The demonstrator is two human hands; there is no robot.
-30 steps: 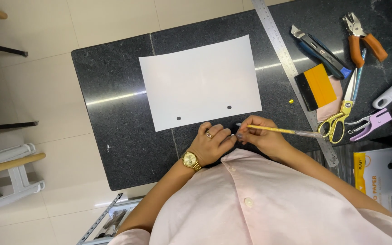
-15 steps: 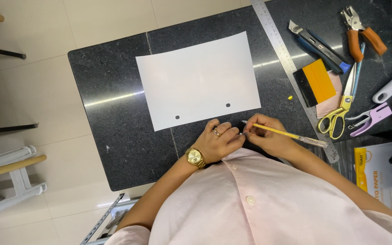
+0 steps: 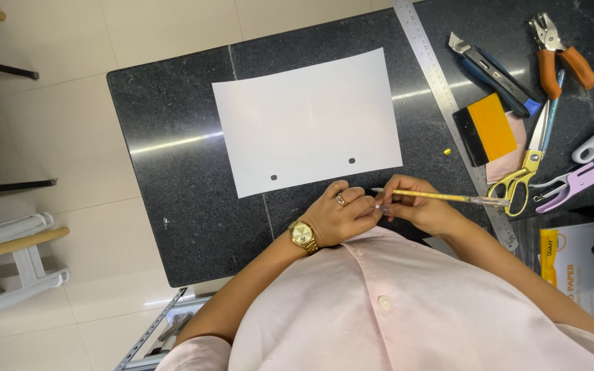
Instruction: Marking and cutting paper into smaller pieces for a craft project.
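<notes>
My right hand [image 3: 421,209] holds a thin yellow pen [image 3: 448,198] level over the table's near edge, with its point toward the left. My left hand [image 3: 342,216], with a gold ring and a gold wristwatch [image 3: 302,235], has its fingers curled and pinches the pen's left end. Just beyond both hands, a white sheet of paper [image 3: 307,117] lies flat on the black granite table [image 3: 173,178]. The sheet has two small dark holes near its near edge.
A long steel ruler [image 3: 441,82] lies diagonally to the right of the sheet. Further right are a utility knife [image 3: 493,65], orange-handled punch pliers [image 3: 558,55], a yellow squeegee [image 3: 489,127], gold-handled scissors [image 3: 527,161], a purple tool [image 3: 572,187] and a paper pack [image 3: 586,268]. Tiled floor lies to the left.
Both hands stay together at the pen's left end near the table's front edge. The view has shifted slightly; the paper has not moved.
</notes>
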